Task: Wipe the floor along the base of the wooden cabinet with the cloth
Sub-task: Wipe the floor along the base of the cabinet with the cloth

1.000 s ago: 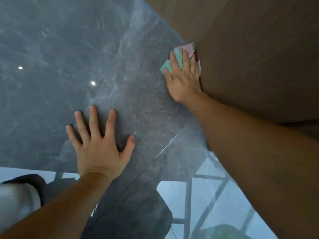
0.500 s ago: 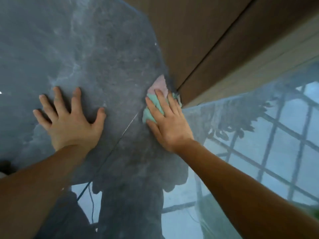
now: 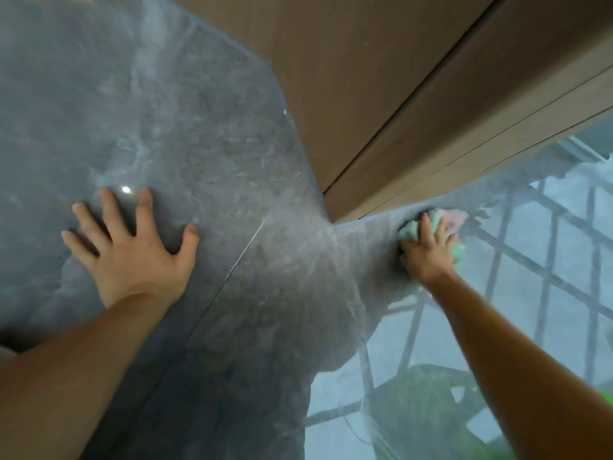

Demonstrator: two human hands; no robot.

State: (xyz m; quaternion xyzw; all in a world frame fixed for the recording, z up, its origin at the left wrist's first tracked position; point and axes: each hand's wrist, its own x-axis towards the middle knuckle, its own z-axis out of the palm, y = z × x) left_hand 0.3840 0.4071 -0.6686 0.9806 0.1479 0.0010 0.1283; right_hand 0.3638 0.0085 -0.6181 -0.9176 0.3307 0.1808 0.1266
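A glossy dark grey stone floor [image 3: 205, 154] fills the view. The wooden cabinet [image 3: 381, 81] rises at the upper right, its corner meeting the floor near the middle. My right hand [image 3: 428, 250] presses a crumpled green and pink cloth [image 3: 447, 220] flat on the floor just right of that corner, close to the cabinet's base. Most of the cloth is hidden under the fingers. My left hand [image 3: 132, 247] lies flat on the floor at the left, fingers spread, holding nothing.
A thin tile joint [image 3: 232, 263] runs diagonally between my hands. The shiny floor at the right mirrors a window grid [image 3: 544, 280] and some greenery. A bright light spot reflects beside my left fingers.
My right hand has slid the cloth along the cabinet's base, around its corner, and on to the right side. The view has swung right. My left hand stays planted on the floor.
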